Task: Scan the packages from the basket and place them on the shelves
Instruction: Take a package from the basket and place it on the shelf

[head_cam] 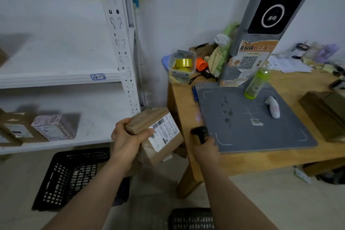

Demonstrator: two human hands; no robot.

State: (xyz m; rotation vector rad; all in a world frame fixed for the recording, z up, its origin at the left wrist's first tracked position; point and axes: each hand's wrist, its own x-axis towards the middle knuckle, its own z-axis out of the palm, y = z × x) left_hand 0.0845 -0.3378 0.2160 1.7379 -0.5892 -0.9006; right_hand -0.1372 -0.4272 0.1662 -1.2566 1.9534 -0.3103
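Observation:
My left hand (128,137) grips a brown cardboard package (162,147) by its upper left edge, holding it tilted in the air beside the wooden table. A white barcode label (165,130) faces up on it. My right hand (205,150) holds a black handheld scanner (200,132), its head turned toward the package, at the table's front left corner. A black plastic basket (69,175) stands on the floor below the white shelves (56,78). Two small packages, one brown (16,130) and one pale lilac (54,127), sit on the lower shelf.
On the wooden table (261,160) lies a grey mat (252,123) with a white scanner (273,109) and a green bottle (257,83). A grey kiosk column (270,24), a tub of tape rolls (182,66) and clutter stand behind. A brown box (324,115) sits at right. Another black basket (190,218) is at bottom.

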